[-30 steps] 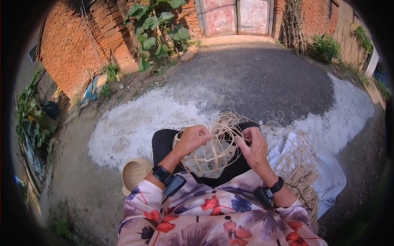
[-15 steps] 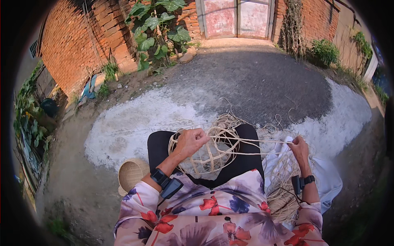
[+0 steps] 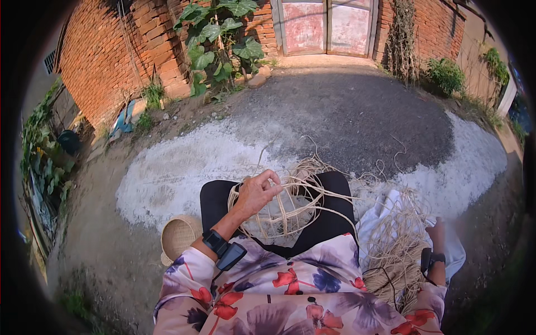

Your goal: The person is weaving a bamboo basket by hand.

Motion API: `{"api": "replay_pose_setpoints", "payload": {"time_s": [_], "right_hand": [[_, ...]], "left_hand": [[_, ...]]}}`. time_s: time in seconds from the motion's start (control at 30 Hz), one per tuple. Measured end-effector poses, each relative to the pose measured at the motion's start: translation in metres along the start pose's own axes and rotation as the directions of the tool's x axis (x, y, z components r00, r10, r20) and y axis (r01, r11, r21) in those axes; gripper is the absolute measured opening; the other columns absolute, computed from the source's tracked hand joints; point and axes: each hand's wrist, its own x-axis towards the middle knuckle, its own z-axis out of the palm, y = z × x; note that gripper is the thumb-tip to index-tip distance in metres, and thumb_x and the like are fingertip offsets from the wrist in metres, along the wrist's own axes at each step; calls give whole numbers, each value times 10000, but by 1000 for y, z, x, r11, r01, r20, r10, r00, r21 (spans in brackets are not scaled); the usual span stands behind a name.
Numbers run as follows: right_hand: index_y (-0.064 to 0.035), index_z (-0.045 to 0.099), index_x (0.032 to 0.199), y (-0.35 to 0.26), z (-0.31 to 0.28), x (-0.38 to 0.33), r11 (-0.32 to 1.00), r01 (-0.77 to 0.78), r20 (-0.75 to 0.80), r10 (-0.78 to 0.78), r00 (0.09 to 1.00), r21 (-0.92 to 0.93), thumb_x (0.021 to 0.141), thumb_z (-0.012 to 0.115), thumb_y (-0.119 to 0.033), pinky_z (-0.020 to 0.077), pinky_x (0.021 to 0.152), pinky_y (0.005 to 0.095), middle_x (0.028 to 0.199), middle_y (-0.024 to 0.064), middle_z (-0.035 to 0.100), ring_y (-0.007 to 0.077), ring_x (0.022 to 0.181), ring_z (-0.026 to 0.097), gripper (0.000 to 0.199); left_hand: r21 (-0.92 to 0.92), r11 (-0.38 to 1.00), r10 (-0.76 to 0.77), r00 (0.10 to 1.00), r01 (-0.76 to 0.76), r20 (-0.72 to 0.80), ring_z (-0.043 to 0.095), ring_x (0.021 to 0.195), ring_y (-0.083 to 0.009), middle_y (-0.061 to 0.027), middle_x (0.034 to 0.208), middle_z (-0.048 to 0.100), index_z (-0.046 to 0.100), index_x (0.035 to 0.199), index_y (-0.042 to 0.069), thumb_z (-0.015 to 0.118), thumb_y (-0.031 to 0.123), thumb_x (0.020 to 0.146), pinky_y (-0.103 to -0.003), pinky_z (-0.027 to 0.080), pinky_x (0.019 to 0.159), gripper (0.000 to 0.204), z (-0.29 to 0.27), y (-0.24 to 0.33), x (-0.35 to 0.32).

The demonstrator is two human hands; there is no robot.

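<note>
The left hand (image 3: 257, 192) has its grip closed, fingers curled over the upper rim of a half-woven, open-work basket frame of pale straw-coloured cane strips (image 3: 279, 209), which rests on the person's lap against black trousers (image 3: 326, 220). The frame sits directly under and just right of that grip, its loose strands arching up and fanning away toward the ground beyond the knees. On the wrist behind the grip is a black watch-like band (image 3: 215, 242) with a small dark device (image 3: 230, 255) clipped beside it, over a floral sleeve in lilac, red and white (image 3: 190, 268). Well apart to the right of the grip, the right hand (image 3: 435, 234) reaches down at the person's side, touching a loose tangled heap of the same pale cane strands (image 3: 399, 245) that lies on a white cloth (image 3: 391, 209); whether its grip is closed on any strand cannot be told, as the fingers are small and partly hidden. Down and to the left of the left grip, on the dirt ground, lies a small round finished basket of tan woven cane (image 3: 178, 237). Farther out lie a whitish patch of gravel (image 3: 167, 173), dark asphalt (image 3: 346, 106), a red brick wall (image 3: 111, 56) with a large-leaved green plant (image 3: 218, 39), and a faded red metal gate (image 3: 326, 25).
</note>
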Motion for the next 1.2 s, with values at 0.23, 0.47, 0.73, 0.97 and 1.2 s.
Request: {"api": "replay_pose_setpoints", "payload": {"time_s": [0.23, 0.47, 0.73, 0.97, 1.2], "right_hand": [[-34, 651, 1021, -271, -76, -162, 327, 406, -38, -737, 675, 853, 815, 707, -237, 356, 497, 282, 549, 0, 461, 97, 507, 435, 295], [-92, 610, 988, -322, -90, -194, 474, 655, 60, -833, 550, 588, 826, 671, -249, 466, 572, 404, 618, 99, 599, 287, 594, 613, 234], [-67, 604, 973, -330, -84, -201, 463, 716, -96, -802, 589, 523, 788, 710, -239, 495, 590, 419, 726, 123, 642, 305, 674, 640, 275], [-45, 575, 783, -306, -48, -162, 471, 503, -96, -654, 750, 725, 797, 678, -182, 491, 577, 414, 669, 120, 636, 308, 615, 623, 172], [-27, 604, 927, -274, -77, -100, 786, 614, -208, -590, 780, 72, 784, 700, -271, 483, 684, 450, 846, 138, 624, 323, 749, 602, 299]], "left_hand": [[-29, 1000, -5, 1000, 4, -7, 469, 501, -46, 33, 553, 518, 542, 892, 64, 688, 144, 830, -239, 347, 474, 177, 8, 1, 7], [23, 1000, 4, 1000, -4, -12, 464, 504, -45, 26, 553, 524, 542, 859, 53, 698, 150, 822, -242, 360, 482, 187, 8, 1, 6], [4, 1000, 3, 999, -3, -33, 463, 504, -46, 23, 538, 520, 547, 870, 57, 713, 156, 811, -246, 364, 482, 201, 15, 0, 9], [25, 1000, 7, 999, -6, -48, 474, 496, -61, 17, 538, 532, 553, 857, 55, 720, 176, 804, -252, 368, 480, 213, 11, -1, 6], [108, 994, 23, 999, -17, -47, 481, 492, -73, 4, 548, 544, 562, 828, 57, 720, 196, 796, -261, 377, 484, 213, 14, 4, 7]]}}
